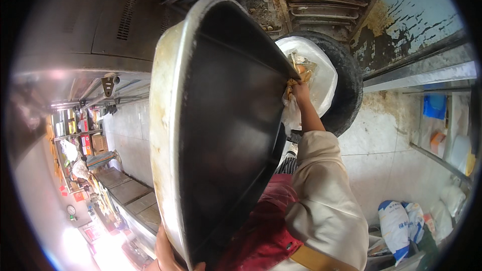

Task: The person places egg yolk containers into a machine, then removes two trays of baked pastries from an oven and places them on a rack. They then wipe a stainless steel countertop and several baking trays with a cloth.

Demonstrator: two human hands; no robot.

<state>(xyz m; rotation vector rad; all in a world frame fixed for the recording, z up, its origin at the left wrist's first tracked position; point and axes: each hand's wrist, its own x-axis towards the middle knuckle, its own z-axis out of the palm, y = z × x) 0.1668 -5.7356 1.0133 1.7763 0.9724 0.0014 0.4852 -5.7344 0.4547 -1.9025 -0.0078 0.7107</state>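
Note:
A large dark baking tray (233,113) with a pale worn rim stands tilted on edge before me. My left hand (169,254) grips its near lower rim, with fingers on both sides of the edge. At the tray's far right corner is my right hand (299,88), closed on crumpled brownish paper (290,87); whether it also holds the tray's edge I cannot tell. Just beyond that hand, a round black bin (344,109) lined with a white plastic bag (327,67) holds eggshells and other scraps.
Racks with trays (325,11) stand behind the bin. A steel cabinet (124,19) is at the upper left, a metal-topped counter (130,192) at the lower left. White and blue sacks (393,226) lie at the lower right, below a shelf unit (440,158).

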